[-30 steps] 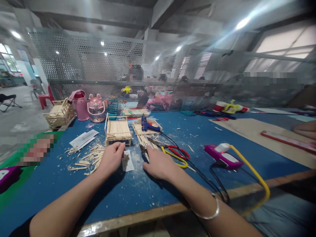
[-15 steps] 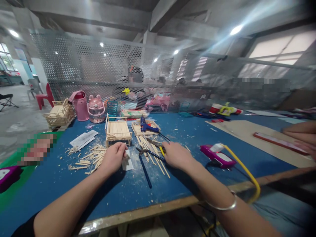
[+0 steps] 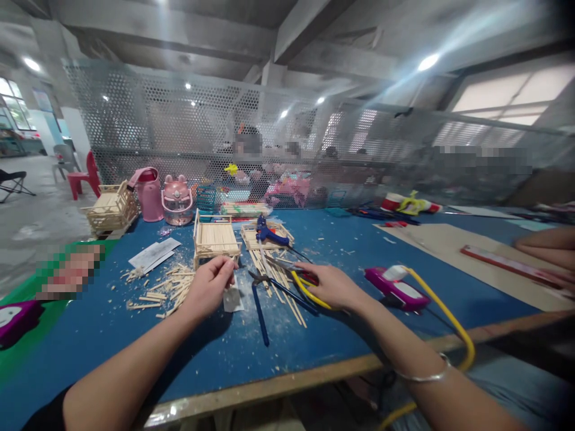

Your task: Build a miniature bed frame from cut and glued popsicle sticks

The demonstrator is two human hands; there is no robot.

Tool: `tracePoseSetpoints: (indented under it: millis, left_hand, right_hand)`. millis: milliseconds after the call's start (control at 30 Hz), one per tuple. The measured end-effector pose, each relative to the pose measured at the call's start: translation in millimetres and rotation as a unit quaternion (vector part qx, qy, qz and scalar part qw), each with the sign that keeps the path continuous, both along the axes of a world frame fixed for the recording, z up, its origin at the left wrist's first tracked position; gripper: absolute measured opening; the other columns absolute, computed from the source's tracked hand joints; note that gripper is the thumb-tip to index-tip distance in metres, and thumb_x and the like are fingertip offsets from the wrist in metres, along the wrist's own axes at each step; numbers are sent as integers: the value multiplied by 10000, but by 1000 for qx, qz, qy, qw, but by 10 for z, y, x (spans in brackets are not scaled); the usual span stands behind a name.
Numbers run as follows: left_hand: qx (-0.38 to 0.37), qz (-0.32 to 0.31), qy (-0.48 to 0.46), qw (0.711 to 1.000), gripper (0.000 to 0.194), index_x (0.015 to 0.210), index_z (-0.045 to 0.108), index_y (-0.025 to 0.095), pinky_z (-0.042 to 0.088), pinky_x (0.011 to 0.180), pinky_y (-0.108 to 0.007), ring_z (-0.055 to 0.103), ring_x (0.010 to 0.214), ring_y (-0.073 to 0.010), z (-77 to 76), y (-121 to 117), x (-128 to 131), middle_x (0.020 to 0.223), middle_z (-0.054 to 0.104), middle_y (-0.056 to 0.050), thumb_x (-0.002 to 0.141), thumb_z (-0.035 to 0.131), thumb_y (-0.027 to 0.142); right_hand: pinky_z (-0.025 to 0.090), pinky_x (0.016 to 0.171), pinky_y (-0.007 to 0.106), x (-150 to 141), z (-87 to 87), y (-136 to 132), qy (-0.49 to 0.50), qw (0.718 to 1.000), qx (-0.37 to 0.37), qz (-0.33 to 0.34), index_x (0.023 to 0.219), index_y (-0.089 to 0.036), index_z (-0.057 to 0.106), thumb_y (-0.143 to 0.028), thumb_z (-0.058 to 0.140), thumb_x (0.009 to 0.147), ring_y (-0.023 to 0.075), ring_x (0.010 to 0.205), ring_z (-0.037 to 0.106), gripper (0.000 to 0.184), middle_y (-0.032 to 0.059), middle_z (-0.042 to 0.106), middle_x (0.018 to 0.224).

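My left hand (image 3: 210, 288) is closed in a pinch in front of a small wooden stick frame (image 3: 216, 239). What its fingertips hold is too small to make out. My right hand (image 3: 336, 287) is on the scissors (image 3: 309, 292), whose yellow handle shows below the fingers and whose blades point left over loose sticks (image 3: 291, 304). Blue-handled nippers (image 3: 260, 314) lie with their handles spread between my hands. Beyond them, a blue glue gun (image 3: 272, 234) rests on a second stick frame (image 3: 249, 236).
Cut stick pieces (image 3: 173, 290) and paper slips (image 3: 155, 254) lie left. A purple device (image 3: 398, 288) with a yellow cable sits right. Farther back stand a pink flask (image 3: 149, 194), a pink bottle (image 3: 176, 200) and a perforated screen (image 3: 179, 120). Another person's arm (image 3: 545, 246) rests at the far right.
My right hand has shifted slightly right, and more of the scissors' yellow handle shows. The nippers have shifted a little. My left hand stays pinched, moved slightly right.
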State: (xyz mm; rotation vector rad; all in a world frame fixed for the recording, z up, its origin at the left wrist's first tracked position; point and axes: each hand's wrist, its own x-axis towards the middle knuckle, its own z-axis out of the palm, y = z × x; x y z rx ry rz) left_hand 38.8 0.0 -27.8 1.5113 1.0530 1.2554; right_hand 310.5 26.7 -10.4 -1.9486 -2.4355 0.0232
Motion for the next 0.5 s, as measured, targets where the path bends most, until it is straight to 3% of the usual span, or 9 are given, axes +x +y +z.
tracePoseSetpoints:
  millis: [133, 267, 500]
  left_hand:
    - [9, 6, -6, 1000, 358, 795, 593, 152, 271, 412, -193, 370, 445, -74, 2, 4, 8, 566, 484, 36, 789, 486, 493]
    - [7, 11, -2, 1000, 381, 804, 604, 144, 271, 407, -194, 363, 435, -73, 0, 5, 22, 552, 474, 38, 785, 487, 506]
    - [7, 12, 1, 1000, 412, 832, 611, 134, 270, 412, -192, 368, 447, -74, -28, 40, 35, 568, 482, 31, 795, 465, 517]
  right_hand:
    - [448, 689, 284, 79, -87, 47, 42, 995, 54, 76, 1226, -229, 547, -203, 433, 728, 205, 814, 621, 512, 59, 691, 941]
    - [447, 822, 305, 118, -115, 100, 90, 984, 98, 119, 1175, -201, 571, -212, 442, 726, 210, 960, 599, 467, 83, 647, 1107]
    - [446, 733, 320, 53, 36, 99, 67, 990, 37, 118, 985, -203, 647, -247, 480, 740, 217, 789, 608, 299, 69, 693, 905]
